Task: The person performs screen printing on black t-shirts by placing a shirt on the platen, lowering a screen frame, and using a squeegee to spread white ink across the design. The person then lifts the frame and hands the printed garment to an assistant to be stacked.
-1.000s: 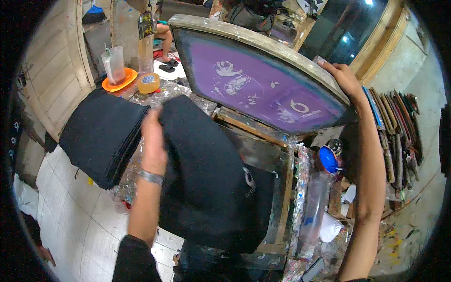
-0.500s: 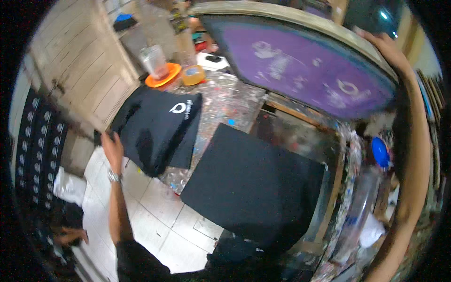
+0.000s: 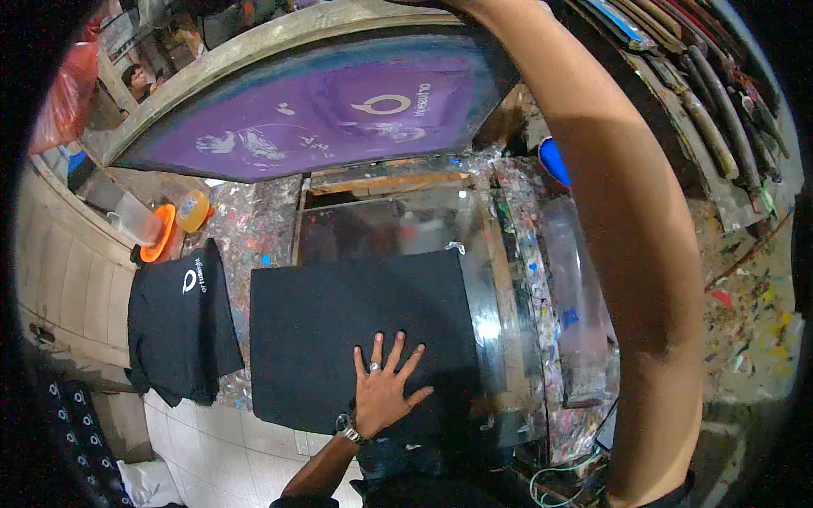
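Observation:
My left hand (image 3: 389, 391) lies flat with fingers spread on a plain black cloth panel (image 3: 318, 326), which rests on the work board. A ring and a metal wristwatch are on that hand and wrist. At the top edge of the picture my right hand (image 3: 464, 3) is on the upper rim of a screen printing frame (image 3: 279, 123); its fingers are partly cut off. Tilted up behind the board, the frame has a purple mesh with pale printed shapes. To the left, a pile of black fabric (image 3: 174, 326) with a white print hangs over the table edge.
An orange dish (image 3: 158, 235), a clear jug (image 3: 135, 222) and a tape roll (image 3: 194, 211) stand at the far left. Right of the board (image 3: 373, 233) lie a clear plastic container (image 3: 577, 292) and a blue lid (image 3: 553, 161). Several long-handled tools (image 3: 711, 127) fill the upper right.
My left hand has moved from the printed black fabric to the plain cloth panel. That fabric now lies free at the left. My view has turned right; the raised frame stays up.

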{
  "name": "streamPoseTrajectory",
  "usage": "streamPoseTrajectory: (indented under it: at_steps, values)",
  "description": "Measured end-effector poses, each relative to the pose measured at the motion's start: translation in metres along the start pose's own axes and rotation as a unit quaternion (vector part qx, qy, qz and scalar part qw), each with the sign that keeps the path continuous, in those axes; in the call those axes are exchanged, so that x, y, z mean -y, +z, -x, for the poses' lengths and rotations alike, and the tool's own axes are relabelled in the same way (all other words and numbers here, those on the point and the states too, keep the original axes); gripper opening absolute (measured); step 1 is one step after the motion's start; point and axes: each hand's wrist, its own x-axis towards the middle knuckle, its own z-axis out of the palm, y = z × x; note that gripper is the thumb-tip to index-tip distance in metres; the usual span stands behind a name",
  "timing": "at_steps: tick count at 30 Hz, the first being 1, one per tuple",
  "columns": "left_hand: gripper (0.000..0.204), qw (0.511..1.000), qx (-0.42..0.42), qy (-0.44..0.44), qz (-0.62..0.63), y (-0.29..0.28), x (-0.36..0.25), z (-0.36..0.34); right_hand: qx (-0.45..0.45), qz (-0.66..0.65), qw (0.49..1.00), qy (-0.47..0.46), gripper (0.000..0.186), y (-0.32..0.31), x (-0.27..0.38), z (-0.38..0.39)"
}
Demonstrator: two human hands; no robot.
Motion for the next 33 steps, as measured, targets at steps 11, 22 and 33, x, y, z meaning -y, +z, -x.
streamPoseTrajectory:
  at_steps: [11, 22, 33]
  values:
    - [0.078, 0.977, -0.149, -0.005, 0.150, -0.058, 0.010, 0.003, -0.097, 0.032, 0.995, 0.000, 0.073, 0.023, 0.042, 0.069]
    - [0.054, 0.636, -0.232, -0.336, 0.655, -0.018, 0.045, 0.063, 0.181, -0.030, 0.983, -0.024, 0.034, 0.188, 0.050, 0.306]
    - [0.045, 0.718, -0.179, -0.369, 0.562, 0.009, 0.056, 0.076, 0.081, 0.059, 0.970, -0.220, 0.029, 0.251, -0.007, 0.350]
